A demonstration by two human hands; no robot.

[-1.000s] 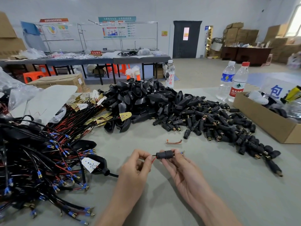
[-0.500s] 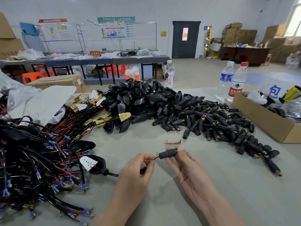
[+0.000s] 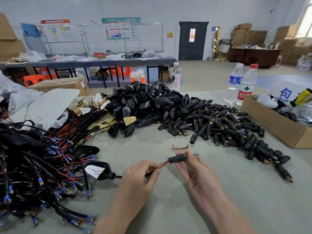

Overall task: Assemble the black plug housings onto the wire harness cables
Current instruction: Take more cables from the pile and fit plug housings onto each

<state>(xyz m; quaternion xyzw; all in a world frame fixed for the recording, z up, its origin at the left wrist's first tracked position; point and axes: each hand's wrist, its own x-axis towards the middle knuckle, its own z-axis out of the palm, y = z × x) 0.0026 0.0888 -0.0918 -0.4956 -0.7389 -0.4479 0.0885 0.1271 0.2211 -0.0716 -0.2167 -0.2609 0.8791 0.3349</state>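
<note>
My two hands held a black plug housing (image 3: 177, 157) threaded on a cable (image 3: 163, 165) just above the near middle of the grey table (image 3: 168, 208).

My right hand (image 3: 197, 171) lay palm up, its fingers pinching the housing, with a blue-sleeved terminal (image 3: 196, 154) poking out of the housing's right end. The fingers of my left hand (image 3: 135, 179) were curled and pinched the red and black cable just left of the housing. A tangled harness bundle (image 3: 42, 162) filled the left of the table, and a pile of loose housings (image 3: 219, 129) spread across the far right. A small copper strip (image 3: 179, 146) lay just beyond my hands. A cardboard box (image 3: 273, 125) sat at the right edge, with water bottles (image 3: 233, 83) behind it.
</note>
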